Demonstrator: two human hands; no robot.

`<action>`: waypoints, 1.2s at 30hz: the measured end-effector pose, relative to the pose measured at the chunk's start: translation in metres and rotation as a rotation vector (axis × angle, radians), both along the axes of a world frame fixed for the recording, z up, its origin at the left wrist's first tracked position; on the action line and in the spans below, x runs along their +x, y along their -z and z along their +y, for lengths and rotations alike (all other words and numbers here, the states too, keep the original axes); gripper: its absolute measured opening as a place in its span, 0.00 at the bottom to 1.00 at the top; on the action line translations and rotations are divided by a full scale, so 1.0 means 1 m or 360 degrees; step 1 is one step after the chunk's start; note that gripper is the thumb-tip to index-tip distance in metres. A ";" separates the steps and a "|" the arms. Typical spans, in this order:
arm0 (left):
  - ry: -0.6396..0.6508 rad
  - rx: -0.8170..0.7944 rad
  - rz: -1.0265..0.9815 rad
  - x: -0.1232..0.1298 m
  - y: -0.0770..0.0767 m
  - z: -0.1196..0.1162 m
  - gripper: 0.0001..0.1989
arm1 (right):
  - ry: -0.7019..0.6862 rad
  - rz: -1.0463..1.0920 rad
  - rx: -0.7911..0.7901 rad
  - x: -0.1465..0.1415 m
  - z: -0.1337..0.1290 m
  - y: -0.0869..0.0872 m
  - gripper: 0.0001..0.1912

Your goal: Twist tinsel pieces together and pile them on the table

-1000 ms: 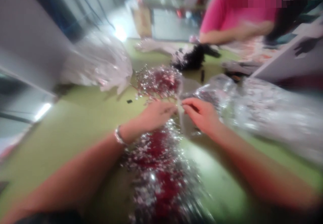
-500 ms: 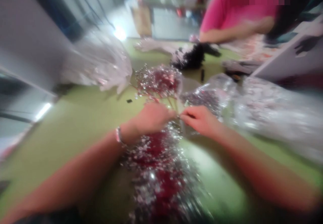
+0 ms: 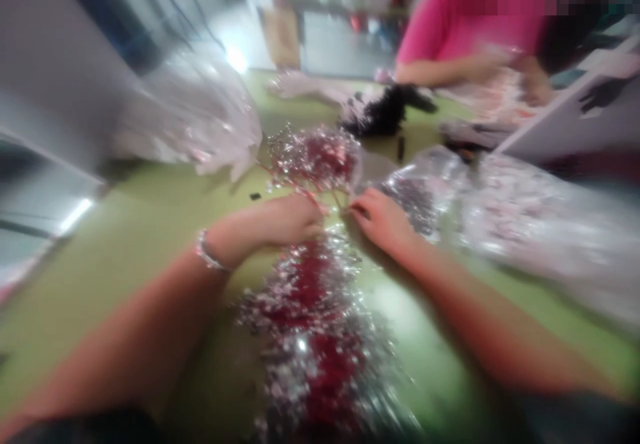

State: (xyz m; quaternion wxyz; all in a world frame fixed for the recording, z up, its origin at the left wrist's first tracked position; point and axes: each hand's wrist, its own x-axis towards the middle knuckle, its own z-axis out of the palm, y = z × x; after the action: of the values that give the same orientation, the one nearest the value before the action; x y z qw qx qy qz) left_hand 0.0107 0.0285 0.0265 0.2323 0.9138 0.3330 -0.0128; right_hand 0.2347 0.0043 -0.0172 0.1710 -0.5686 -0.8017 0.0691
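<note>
A long silver and dark red tinsel garland [image 3: 320,337] runs from the bottom of the view up to my hands. Its upper end lies at my left hand [image 3: 295,221], whose fingers are curled closed; what they hold is hidden. A bracelet circles the left wrist. My right hand [image 3: 377,214] is just to the right, thumb and fingertips pinched together beside thin reddish stems; whether a stem is between them is too blurred to tell. Beyond both hands sits a bunch of silver and red tinsel [image 3: 320,154].
Clear plastic bags lie at left [image 3: 200,117] and right [image 3: 540,211] on the green table [image 3: 150,231]. A smaller bag of dark tinsel [image 3: 417,194] is beside my right hand. Black tinsel [image 3: 380,114] lies farther back. Across the table, a person in pink [image 3: 440,24] handles pale material.
My left hand has moved left, away from my right hand. My right hand has shifted slightly up and left. The other person's hands have moved apart, lower over the pale material.
</note>
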 end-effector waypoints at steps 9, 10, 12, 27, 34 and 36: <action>0.0125 -0.0225 -0.0007 0.012 0.011 -0.008 0.10 | -0.0018 -0.0211 0.0025 -0.012 -0.005 0.009 0.12; 0.0155 -0.0231 -0.0006 0.014 0.012 -0.010 0.10 | -0.0035 -0.0219 0.0025 -0.012 -0.005 0.009 0.12; 0.0186 -0.0239 0.0012 0.020 0.013 -0.017 0.10 | -0.0040 -0.0237 0.0017 -0.014 -0.005 0.008 0.12; -0.0016 -0.0167 -0.0133 0.019 0.002 -0.016 0.12 | 0.0402 0.0569 -0.0102 -0.001 -0.003 -0.012 0.09; -0.0278 0.0460 -0.0663 0.033 0.002 -0.026 0.12 | 0.0208 0.0994 -0.0651 -0.007 -0.029 -0.044 0.10; -0.0342 0.0408 -0.0590 0.034 0.005 -0.026 0.11 | 0.0125 0.1077 -0.0747 -0.005 -0.029 -0.047 0.12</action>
State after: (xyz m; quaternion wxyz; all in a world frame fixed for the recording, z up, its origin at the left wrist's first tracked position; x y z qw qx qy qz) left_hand 0.0451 0.0028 0.0218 0.1716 0.8819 0.3789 0.2221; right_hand 0.2300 -0.0251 0.0299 0.2932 -0.5675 -0.6404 0.4264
